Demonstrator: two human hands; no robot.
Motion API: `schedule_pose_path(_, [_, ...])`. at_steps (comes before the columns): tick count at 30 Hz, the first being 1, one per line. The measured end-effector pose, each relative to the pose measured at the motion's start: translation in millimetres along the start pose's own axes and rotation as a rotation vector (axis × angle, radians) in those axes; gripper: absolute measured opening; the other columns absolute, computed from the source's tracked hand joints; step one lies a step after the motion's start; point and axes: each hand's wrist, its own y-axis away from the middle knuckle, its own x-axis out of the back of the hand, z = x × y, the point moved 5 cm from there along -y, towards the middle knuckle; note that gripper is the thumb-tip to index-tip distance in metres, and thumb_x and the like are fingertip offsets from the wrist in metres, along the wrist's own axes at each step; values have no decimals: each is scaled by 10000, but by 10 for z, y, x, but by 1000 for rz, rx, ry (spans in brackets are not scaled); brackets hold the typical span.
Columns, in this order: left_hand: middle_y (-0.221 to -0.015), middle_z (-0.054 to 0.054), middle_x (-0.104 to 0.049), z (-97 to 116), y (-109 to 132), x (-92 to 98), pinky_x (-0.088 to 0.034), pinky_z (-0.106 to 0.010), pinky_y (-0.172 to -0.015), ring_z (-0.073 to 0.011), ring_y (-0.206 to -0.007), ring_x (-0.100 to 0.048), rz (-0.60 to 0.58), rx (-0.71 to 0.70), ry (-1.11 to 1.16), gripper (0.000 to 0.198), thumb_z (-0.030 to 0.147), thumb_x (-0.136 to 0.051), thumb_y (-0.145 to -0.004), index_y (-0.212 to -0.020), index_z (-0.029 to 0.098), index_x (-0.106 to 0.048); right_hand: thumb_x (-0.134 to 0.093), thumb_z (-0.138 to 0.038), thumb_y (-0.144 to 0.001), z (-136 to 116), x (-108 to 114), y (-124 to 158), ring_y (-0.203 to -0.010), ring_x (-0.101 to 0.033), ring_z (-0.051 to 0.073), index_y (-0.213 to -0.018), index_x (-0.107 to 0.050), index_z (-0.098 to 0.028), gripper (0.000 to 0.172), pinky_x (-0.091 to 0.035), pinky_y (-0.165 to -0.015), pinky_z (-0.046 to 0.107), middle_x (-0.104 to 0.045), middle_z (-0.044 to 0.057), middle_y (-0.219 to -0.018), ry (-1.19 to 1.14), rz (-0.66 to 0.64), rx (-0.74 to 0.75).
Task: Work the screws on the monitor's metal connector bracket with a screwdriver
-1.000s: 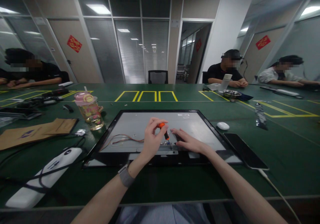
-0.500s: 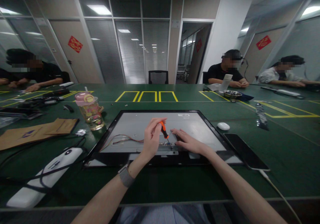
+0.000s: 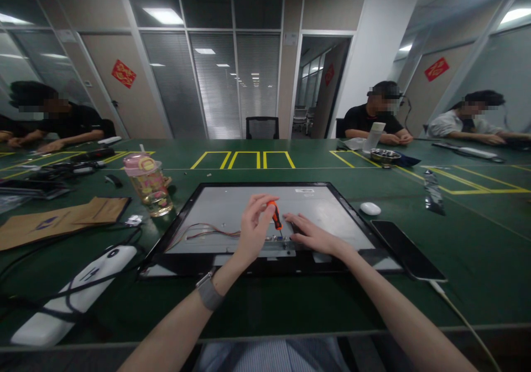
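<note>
A flat display panel [image 3: 232, 206] with a grey back and black frame lies on the table before me. My left hand [image 3: 254, 228] grips an orange-and-black screwdriver [image 3: 275, 216] by its handle. The shaft points down, and its tip meets a small circuit board [image 3: 279, 238] near the panel's front edge. Just to the right, my right hand [image 3: 316, 236] rests with fingers stretched out, fingertips on the panel beside the board. Thin coloured wires [image 3: 207, 227] run left from the board across the grey back.
A pink-lidded bottle [image 3: 148, 186], a brown paper bag [image 3: 66, 220] and a white power strip [image 3: 78, 294] with cables sit on the left. On the right lie a white earbud case [image 3: 370, 208] and a charging phone [image 3: 409, 250]. Other people sit across the green table [image 3: 249, 305].
The screwdriver's handle stands slightly more upright and has shifted a little right, with my left hand following it. My right hand stays in place.
</note>
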Motion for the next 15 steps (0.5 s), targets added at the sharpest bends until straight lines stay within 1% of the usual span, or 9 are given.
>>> schedule_pose_path(3, [-945, -49, -557, 28, 10, 4, -501, -252, -741, -137, -826, -583, 21, -24, -34, 168, 302, -614, -837, -938, 189, -687, -449, -353, -889, 2, -3, 2, -1394, -257, 269, -1391, -382, -186, 534, -85, -1166, 492, -350, 90, -1495, 0, -8, -7])
schedule_pose_path(5, [-919, -49, -580, 41, 13, 8, -500, -266, -761, -137, -810, -589, 24, -17, -31, 186, 293, -564, -871, -981, 187, -672, -453, -345, -886, 0, -5, -2, -1396, -251, 271, -1391, -383, -178, 537, -86, -1165, 492, -344, 97, -1498, 8, -11, -11])
schedule_pose_path(8, [-931, -64, -636, 33, 7, 10, -492, -303, -827, -157, -863, -618, 1, 25, 22, 260, 285, -444, -931, -1077, 177, -629, -456, -326, -881, -11, -1, -8, -1390, -267, 274, -1390, -384, -172, 536, -101, -1161, 499, -358, 101, -1490, 14, -5, -7])
schedule_pose_path(10, [-943, -70, -643, 30, -2, 11, -485, -313, -846, -172, -908, -618, -7, 26, 35, 270, 286, -422, -936, -1044, 173, -643, -455, -319, -879, -18, 2, -8, -1386, -276, 271, -1389, -386, -185, 533, -104, -1160, 503, -366, 93, -1487, 11, 3, 0])
schedule_pose_path(12, [-958, -66, -610, 41, -7, 12, -489, -288, -805, -164, -884, -600, -2, -1, -1, 242, 307, -478, -912, -979, 184, -675, -453, -324, -879, -15, -1, -5, -1386, -277, 268, -1395, -380, -196, 536, -95, -1162, 502, -369, 86, -1486, 3, 1, 0])
schedule_pose_path(15, [-915, -44, -537, 69, 1, 13, -478, -238, -700, -131, -790, -555, 26, -39, -69, 193, 325, -568, -866, -916, 195, -702, -448, -345, -886, 0, -9, 2, -1394, -261, 266, -1408, -367, -182, 553, -76, -1167, 492, -359, 92, -1490, -3, -8, -10])
